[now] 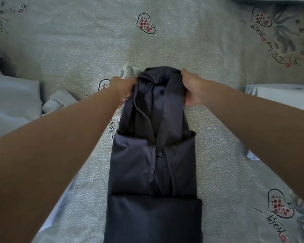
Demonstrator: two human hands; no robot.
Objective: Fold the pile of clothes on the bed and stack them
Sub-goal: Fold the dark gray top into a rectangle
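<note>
A dark navy garment (153, 163) lies lengthwise down the middle of the bed, folded into a narrow strip with its sleeves tucked in. Its far collar end is lifted off the sheet. My left hand (122, 88) grips the left side of that raised end. My right hand (191, 88) grips the right side, thumb on top of the cloth. The near end of the garment lies flat and doubled over towards me.
The bed is covered by a grey-green sheet (77, 41) printed with hearts and script. A light blue garment (12, 102) lies crumpled at the left. A folded white garment (284, 95) sits at the right edge. Another pale cloth (56, 213) shows under my left forearm.
</note>
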